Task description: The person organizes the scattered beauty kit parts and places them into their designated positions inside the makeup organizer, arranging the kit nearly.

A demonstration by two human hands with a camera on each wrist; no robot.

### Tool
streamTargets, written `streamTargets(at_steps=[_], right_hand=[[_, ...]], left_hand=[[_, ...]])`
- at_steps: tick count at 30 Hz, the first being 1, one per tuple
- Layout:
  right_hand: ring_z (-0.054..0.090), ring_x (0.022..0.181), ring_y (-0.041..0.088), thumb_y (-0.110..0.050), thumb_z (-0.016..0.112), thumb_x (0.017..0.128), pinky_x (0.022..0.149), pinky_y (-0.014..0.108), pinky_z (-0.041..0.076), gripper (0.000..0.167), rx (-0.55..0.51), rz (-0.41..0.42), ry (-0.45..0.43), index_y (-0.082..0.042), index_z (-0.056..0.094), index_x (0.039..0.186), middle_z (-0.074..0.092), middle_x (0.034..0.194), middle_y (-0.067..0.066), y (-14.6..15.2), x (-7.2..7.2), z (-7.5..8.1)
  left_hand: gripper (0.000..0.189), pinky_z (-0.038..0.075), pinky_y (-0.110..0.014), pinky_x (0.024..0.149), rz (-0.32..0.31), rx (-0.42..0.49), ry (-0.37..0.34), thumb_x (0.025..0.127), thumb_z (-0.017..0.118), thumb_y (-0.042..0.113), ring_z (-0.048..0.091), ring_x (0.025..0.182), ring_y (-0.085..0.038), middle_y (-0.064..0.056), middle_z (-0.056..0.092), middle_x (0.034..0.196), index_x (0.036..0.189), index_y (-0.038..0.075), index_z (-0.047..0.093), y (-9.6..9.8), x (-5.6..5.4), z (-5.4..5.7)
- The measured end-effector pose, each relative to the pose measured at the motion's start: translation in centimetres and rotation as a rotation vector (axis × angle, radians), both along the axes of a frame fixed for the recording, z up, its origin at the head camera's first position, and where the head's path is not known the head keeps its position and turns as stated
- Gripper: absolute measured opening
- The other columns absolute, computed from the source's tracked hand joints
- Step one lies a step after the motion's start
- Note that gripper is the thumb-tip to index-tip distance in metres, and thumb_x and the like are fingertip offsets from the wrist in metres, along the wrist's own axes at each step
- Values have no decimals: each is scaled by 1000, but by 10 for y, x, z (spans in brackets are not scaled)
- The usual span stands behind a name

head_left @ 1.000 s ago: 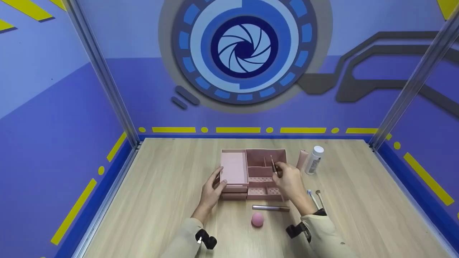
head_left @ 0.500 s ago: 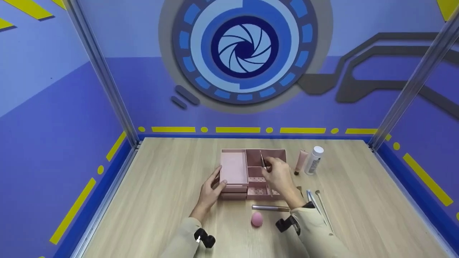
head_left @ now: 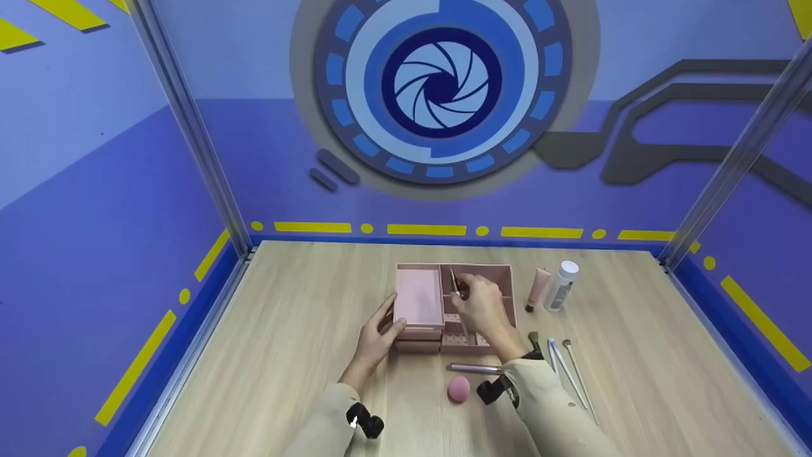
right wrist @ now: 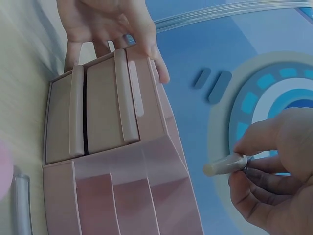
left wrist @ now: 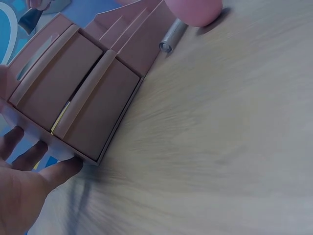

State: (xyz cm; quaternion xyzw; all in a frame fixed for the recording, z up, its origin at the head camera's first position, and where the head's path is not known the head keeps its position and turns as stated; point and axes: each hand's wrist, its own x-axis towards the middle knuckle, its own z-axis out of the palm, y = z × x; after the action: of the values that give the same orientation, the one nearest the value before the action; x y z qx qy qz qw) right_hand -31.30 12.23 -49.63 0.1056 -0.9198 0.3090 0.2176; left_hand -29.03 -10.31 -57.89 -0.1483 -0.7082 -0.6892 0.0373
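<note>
One slim stick [head_left: 455, 284], long axis seemingly forward, in pinching right hand [head_left: 483, 310], left hand [head_left: 374, 337] spread

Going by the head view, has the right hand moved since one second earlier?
Yes, leftward: against the pink organizer, the right hand has gone from the right edge toward the middle.
</note>
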Motion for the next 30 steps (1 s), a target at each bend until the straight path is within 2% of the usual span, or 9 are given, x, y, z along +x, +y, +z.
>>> streamTargets(at_steps=[3,8,13,14,16,20,23,27,30], right_hand=[[69,87,34,-11,75,78,78,46,58,34,0,2,-19,0,70,110,71,94,17,-3,-2,0],[70,82,28,-10,75,78,76,42,60,32,-18,11,-53,-1,71,109,73,92,14,-11,-7,1],[69,77,21,-10,74,79,74,37,60,32,-59,49,-84,-2,71,110,74,88,9,-21,-13,5],[70,77,22,-10,73,79,74,37,60,32,-69,56,-92,-3,71,110,74,88,9,-23,-14,6],[71,78,23,-11,73,80,75,37,60,32,-83,69,-109,-2,71,110,75,89,9,-27,-15,8],[72,82,24,-12,73,81,79,38,60,33,-80,79,-135,-3,70,113,75,93,10,-34,-18,9],[72,82,23,-12,73,81,79,38,60,34,-73,77,-147,-5,70,114,75,94,9,-38,-20,9],[71,79,22,-13,73,81,76,39,60,35,-72,80,-147,-7,70,115,75,93,8,-41,-21,9],[71,77,21,-13,73,81,75,39,59,33,-63,83,-144,-7,71,114,75,91,7,-43,-22,8]], left_hand=[[63,36,-36,115,-9,-2,-24,97,60,12,32,142,-37,-22,25,158,151,-1,30,-1,0,0],[62,35,-37,116,0,-15,-23,97,60,14,34,142,-36,-20,27,158,151,0,31,-2,0,-1],[61,38,-38,113,17,-19,4,96,60,12,39,139,-37,-21,29,157,149,-1,34,-3,-1,-1],[60,39,-38,112,22,-15,11,96,61,11,39,138,-39,-21,30,156,149,-2,34,-3,-2,-2],[60,41,-33,110,33,-7,34,96,61,11,41,137,-39,-20,31,156,149,0,36,-2,-7,-9],[59,42,-38,110,31,-8,69,95,61,8,41,135,-43,-24,32,154,147,-4,36,-2,-8,-11],[59,39,-44,111,12,10,71,94,59,2,40,135,-46,-29,31,152,146,-9,34,-1,-4,-4],[59,39,-41,112,2,28,67,94,59,0,39,136,-45,-30,32,151,146,-9,33,0,-4,-3],[58,38,-42,112,6,8,71,94,58,0,39,136,-45,-30,32,151,146,-9,33,0,-4,-3]])
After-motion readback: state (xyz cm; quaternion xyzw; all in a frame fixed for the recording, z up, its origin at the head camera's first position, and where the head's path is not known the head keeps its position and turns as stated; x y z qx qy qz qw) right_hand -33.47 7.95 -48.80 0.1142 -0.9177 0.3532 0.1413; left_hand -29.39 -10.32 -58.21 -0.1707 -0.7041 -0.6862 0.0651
